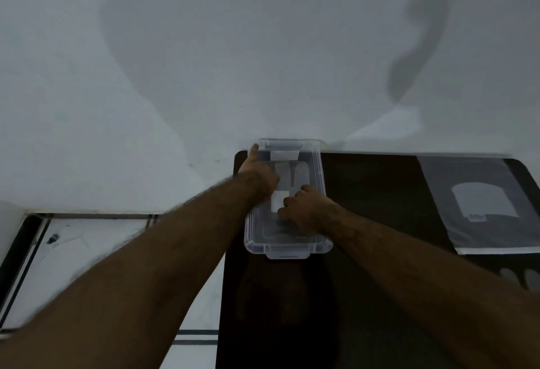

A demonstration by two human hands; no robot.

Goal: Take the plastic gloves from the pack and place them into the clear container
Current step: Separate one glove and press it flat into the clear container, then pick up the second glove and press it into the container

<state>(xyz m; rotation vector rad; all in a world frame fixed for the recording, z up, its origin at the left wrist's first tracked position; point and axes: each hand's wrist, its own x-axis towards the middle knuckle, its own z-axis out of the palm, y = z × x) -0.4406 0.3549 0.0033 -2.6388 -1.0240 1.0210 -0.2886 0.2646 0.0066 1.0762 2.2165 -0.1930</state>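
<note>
The clear container (287, 252) stands lid-off at the far left corner of the dark table (380, 199). My left hand (257, 170) grips its left wall, thumb up along the outer far corner and fingers inside. Inside the box, my right hand (304, 208) has its fingers curled down on thin see-through plastic gloves (290, 172) that lie on the bottom; a white patch (280, 201) shows among them. The gloves' outline is hard to make out. The grey pack (479, 205) with a pale label lies flat at the table's right side, away from both hands.
A white wall rises right behind the table and the container. Left of the table is a tiled floor (87, 240) with dark strips. Two pale rounded shapes (517, 276) show at the right edge in front of the pack.
</note>
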